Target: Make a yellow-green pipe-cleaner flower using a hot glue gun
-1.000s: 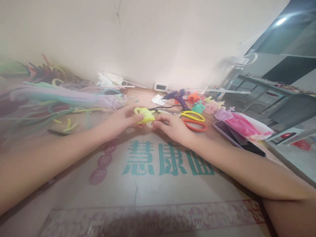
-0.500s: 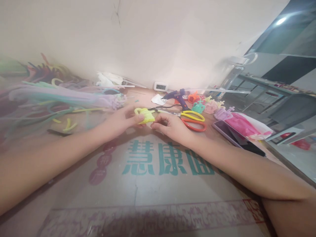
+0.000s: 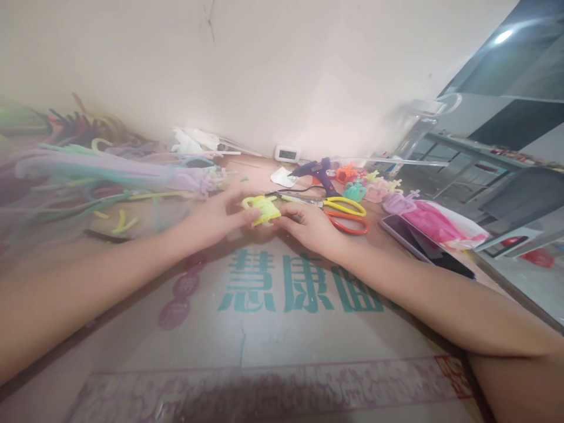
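A small bright yellow piece of wound fuzzy stems (image 3: 265, 210), with a loop at its left end, is held just above the table (image 3: 282, 335). My left hand (image 3: 231, 214) grips it from the left, the thumb on its near side. On the right, my right hand (image 3: 306, 226) is closed, and its thumb and fingertips touch the right edge of the yellow piece. Behind the hands, scissors (image 3: 346, 214) with one yellow and one red handle lie with their blades toward the yellow piece.
Bundled pastel stems (image 3: 132, 170) lie left, near short yellow pieces (image 3: 121, 223). A purple glue gun (image 3: 324, 173), white digital clock (image 3: 287, 154), several small coloured crafts (image 3: 353, 190), a phone (image 3: 423, 247) and a pink-and-white packet (image 3: 445, 226) sit behind and right.
The yellow piece and my left hand's fingers have shifted slightly right, so that the piece now meets my right fingertips. My right hand has moved slightly right.
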The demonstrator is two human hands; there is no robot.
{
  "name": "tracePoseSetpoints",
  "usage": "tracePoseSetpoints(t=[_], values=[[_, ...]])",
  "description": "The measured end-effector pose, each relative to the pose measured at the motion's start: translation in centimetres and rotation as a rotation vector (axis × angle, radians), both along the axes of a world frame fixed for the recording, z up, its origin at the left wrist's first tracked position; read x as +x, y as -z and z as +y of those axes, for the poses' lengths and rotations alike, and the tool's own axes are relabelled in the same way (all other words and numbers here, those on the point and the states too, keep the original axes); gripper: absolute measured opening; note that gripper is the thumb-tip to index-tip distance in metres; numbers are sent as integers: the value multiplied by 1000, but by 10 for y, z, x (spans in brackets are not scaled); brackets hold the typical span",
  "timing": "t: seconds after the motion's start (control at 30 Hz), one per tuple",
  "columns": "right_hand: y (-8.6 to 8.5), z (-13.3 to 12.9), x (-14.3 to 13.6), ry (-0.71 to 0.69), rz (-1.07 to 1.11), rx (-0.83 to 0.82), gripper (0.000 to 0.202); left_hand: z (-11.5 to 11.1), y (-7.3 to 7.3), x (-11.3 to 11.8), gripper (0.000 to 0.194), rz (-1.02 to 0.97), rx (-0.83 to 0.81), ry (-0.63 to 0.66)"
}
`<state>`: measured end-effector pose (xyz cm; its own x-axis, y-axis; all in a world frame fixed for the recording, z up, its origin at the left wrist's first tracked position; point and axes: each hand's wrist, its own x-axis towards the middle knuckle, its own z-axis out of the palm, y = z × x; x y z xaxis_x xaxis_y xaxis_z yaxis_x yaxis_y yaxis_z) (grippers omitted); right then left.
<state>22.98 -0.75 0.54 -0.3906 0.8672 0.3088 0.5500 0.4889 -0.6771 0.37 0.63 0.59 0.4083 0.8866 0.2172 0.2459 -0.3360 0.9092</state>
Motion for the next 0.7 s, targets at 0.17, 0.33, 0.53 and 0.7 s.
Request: tracePoseSetpoints(t=[0.17, 0.33, 0.53, 0.7], values=[[1, 0, 0, -7, 4, -4, 21, 2, 1, -1, 63, -9, -25, -20], [-1, -2, -2, -11, 30, -9, 18, 4, 4, -2, 69, 10, -58, -66], [-1, -4, -2, 73, 85, -23, 15, 3, 3, -1, 65, 41, -41, -93], [-2, -5, -2, 54, 59, 15, 20, 1, 0, 0, 64, 22, -39, -107]])
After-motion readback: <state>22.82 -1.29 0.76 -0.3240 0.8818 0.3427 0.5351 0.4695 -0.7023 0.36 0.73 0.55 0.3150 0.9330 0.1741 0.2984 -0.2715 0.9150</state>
